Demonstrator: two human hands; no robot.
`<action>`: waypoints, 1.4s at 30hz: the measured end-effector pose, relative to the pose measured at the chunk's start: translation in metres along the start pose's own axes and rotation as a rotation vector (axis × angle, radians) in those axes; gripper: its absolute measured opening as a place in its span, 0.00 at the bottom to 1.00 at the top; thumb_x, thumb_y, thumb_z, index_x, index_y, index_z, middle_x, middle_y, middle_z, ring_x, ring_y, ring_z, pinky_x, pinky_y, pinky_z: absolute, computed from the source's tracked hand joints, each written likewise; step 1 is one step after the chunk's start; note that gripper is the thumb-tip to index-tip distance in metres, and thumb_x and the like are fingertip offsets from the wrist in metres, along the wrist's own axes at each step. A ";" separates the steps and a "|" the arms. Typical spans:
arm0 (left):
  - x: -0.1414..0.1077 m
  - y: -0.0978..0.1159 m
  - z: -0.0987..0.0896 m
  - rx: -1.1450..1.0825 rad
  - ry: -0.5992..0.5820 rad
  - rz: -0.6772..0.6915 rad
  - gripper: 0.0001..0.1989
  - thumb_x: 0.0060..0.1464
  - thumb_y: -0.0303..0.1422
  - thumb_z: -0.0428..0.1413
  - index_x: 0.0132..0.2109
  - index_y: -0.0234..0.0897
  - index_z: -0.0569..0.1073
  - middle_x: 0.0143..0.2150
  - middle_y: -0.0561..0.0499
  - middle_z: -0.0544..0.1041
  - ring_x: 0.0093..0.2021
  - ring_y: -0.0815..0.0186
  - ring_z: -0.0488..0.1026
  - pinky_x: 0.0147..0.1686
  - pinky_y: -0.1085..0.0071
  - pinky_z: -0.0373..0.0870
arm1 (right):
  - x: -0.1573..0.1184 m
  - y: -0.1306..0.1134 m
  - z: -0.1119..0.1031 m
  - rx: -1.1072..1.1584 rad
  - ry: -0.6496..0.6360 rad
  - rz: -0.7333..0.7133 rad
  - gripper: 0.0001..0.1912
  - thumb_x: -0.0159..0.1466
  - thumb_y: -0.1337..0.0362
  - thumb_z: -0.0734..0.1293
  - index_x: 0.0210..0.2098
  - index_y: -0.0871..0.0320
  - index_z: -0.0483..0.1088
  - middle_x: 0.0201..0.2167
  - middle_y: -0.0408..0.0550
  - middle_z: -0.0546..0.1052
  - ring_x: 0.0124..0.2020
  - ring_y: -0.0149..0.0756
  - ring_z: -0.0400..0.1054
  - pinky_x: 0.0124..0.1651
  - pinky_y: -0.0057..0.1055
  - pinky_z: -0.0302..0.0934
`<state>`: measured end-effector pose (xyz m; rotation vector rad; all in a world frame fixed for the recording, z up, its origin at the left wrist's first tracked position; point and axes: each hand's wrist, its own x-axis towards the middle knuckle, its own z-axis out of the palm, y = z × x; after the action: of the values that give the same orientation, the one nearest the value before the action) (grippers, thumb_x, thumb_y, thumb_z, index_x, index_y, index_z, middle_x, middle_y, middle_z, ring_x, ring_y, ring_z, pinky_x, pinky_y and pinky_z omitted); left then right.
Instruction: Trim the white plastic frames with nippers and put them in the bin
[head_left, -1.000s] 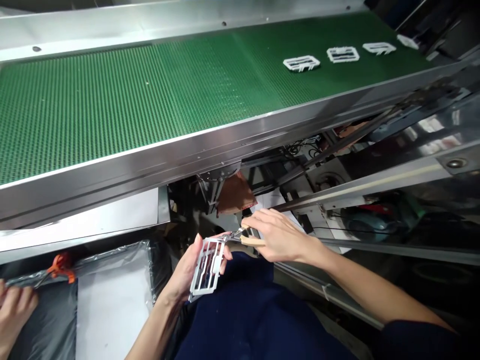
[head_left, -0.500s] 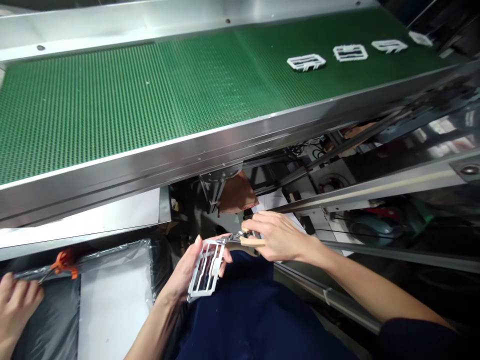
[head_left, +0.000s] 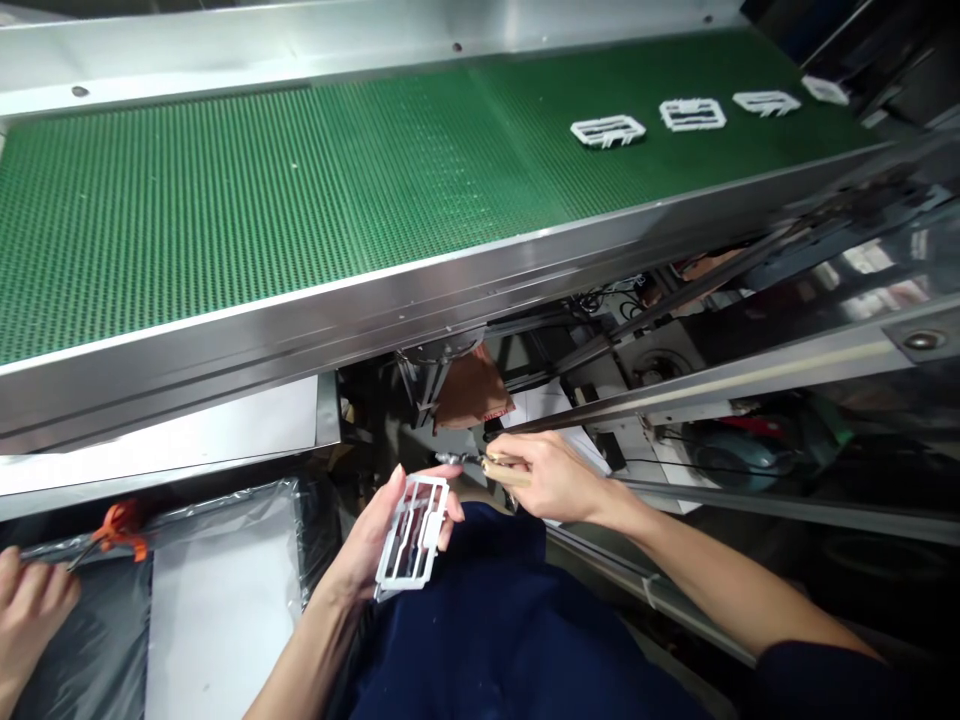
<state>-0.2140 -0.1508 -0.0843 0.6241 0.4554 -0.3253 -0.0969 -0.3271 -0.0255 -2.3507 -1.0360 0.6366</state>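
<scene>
Between the thumb and fingers of my left hand [head_left: 379, 520] is a white slotted plastic frame [head_left: 412, 535], tilted with its open bars facing up. My right hand [head_left: 551, 475] grips a pair of pliers [head_left: 510, 470] by their cream handles. The dark metal jaws point left, just above the top edge of the frame and close to my left fingertips. They are blurred, so I cannot tell whether they touch the frame.
A green conveyor belt [head_left: 300, 200] with metal sides carries several white frames [head_left: 609, 131] at its right. At lower left, another person's hand [head_left: 34, 605] is near an orange-handled tool [head_left: 124, 530], beside a plastic-lined box [head_left: 225, 610]. Metal rails [head_left: 750, 380] stand at right.
The pliers have turned in my right hand, and their handles look closer together. My left hand still holds the frame in nearly the same place.
</scene>
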 end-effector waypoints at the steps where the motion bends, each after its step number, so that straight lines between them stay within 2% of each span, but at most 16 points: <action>1: 0.001 0.002 0.001 -0.033 0.007 -0.010 0.17 0.55 0.47 0.48 0.43 0.43 0.73 0.28 0.47 0.76 0.22 0.63 0.69 0.18 0.70 0.66 | 0.000 0.000 0.003 0.107 0.043 0.049 0.06 0.61 0.63 0.60 0.30 0.58 0.64 0.23 0.40 0.65 0.24 0.26 0.55 0.28 0.25 0.48; 4: 0.006 0.010 0.003 -0.120 0.038 -0.008 0.17 0.53 0.46 0.52 0.44 0.42 0.74 0.31 0.46 0.76 0.25 0.61 0.72 0.20 0.69 0.70 | -0.001 -0.002 0.019 0.426 0.139 0.203 0.09 0.62 0.60 0.59 0.30 0.59 0.61 0.24 0.40 0.65 0.25 0.26 0.57 0.29 0.24 0.51; 7: 0.011 0.017 -0.002 -0.189 0.062 0.044 0.17 0.55 0.45 0.51 0.46 0.41 0.73 0.35 0.47 0.76 0.29 0.63 0.73 0.22 0.72 0.72 | -0.002 -0.006 0.039 0.678 0.116 0.298 0.09 0.62 0.59 0.60 0.31 0.58 0.59 0.23 0.39 0.64 0.23 0.26 0.57 0.28 0.25 0.53; 10: 0.016 0.019 -0.010 -0.273 0.055 0.119 0.20 0.58 0.45 0.47 0.50 0.38 0.70 0.37 0.49 0.75 0.31 0.67 0.73 0.24 0.74 0.73 | -0.004 -0.014 0.058 0.834 0.066 0.325 0.08 0.61 0.60 0.62 0.34 0.58 0.59 0.26 0.40 0.67 0.24 0.27 0.60 0.30 0.27 0.58; 13: 0.018 0.020 -0.016 -0.354 0.041 0.184 0.22 0.60 0.45 0.42 0.53 0.36 0.68 0.37 0.49 0.75 0.33 0.67 0.73 0.28 0.72 0.75 | -0.004 -0.026 0.071 0.937 0.046 0.307 0.08 0.60 0.62 0.63 0.35 0.58 0.59 0.30 0.42 0.69 0.27 0.28 0.64 0.34 0.29 0.61; 18: 0.020 0.021 -0.015 -0.410 0.060 0.270 0.22 0.60 0.45 0.42 0.53 0.37 0.67 0.38 0.50 0.76 0.33 0.67 0.74 0.29 0.71 0.75 | 0.003 -0.044 0.088 0.957 0.067 0.327 0.10 0.56 0.63 0.66 0.34 0.58 0.61 0.32 0.43 0.70 0.33 0.31 0.66 0.38 0.30 0.62; 22: 0.019 0.023 -0.013 -0.439 0.068 0.319 0.22 0.59 0.46 0.43 0.52 0.37 0.68 0.38 0.50 0.75 0.32 0.67 0.73 0.29 0.72 0.74 | 0.009 -0.051 0.098 1.027 0.085 0.330 0.10 0.56 0.63 0.67 0.32 0.57 0.59 0.28 0.40 0.67 0.29 0.28 0.63 0.34 0.27 0.60; 26: 0.017 0.025 -0.015 -0.453 0.083 0.346 0.23 0.59 0.47 0.44 0.51 0.37 0.69 0.38 0.49 0.75 0.32 0.66 0.73 0.29 0.71 0.74 | 0.012 -0.052 0.100 1.036 0.065 0.279 0.09 0.57 0.64 0.66 0.31 0.57 0.58 0.26 0.38 0.64 0.26 0.27 0.58 0.31 0.26 0.56; 31: 0.015 0.027 -0.016 -0.465 0.105 0.359 0.22 0.56 0.48 0.48 0.50 0.38 0.70 0.37 0.50 0.76 0.32 0.67 0.73 0.28 0.72 0.73 | 0.015 -0.051 0.099 1.012 0.057 0.269 0.09 0.57 0.63 0.65 0.31 0.57 0.58 0.25 0.39 0.63 0.26 0.27 0.57 0.31 0.27 0.56; 36: 0.018 0.028 -0.016 -0.481 0.109 0.373 0.23 0.56 0.48 0.48 0.51 0.38 0.70 0.37 0.49 0.76 0.31 0.66 0.73 0.28 0.71 0.74 | 0.018 -0.049 0.098 1.000 0.053 0.248 0.08 0.57 0.64 0.65 0.31 0.58 0.59 0.25 0.39 0.63 0.26 0.27 0.57 0.32 0.27 0.56; 42: 0.018 0.038 -0.021 -0.535 0.139 0.408 0.23 0.59 0.47 0.44 0.49 0.35 0.70 0.36 0.48 0.76 0.35 0.63 0.73 0.40 0.63 0.73 | 0.019 -0.046 0.094 0.992 0.033 0.245 0.08 0.57 0.65 0.65 0.32 0.58 0.59 0.26 0.39 0.62 0.27 0.27 0.57 0.32 0.26 0.55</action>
<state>-0.1886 -0.1113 -0.0896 0.2046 0.5102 0.2287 -0.1653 -0.2621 -0.0752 -1.5830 -0.2674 0.9236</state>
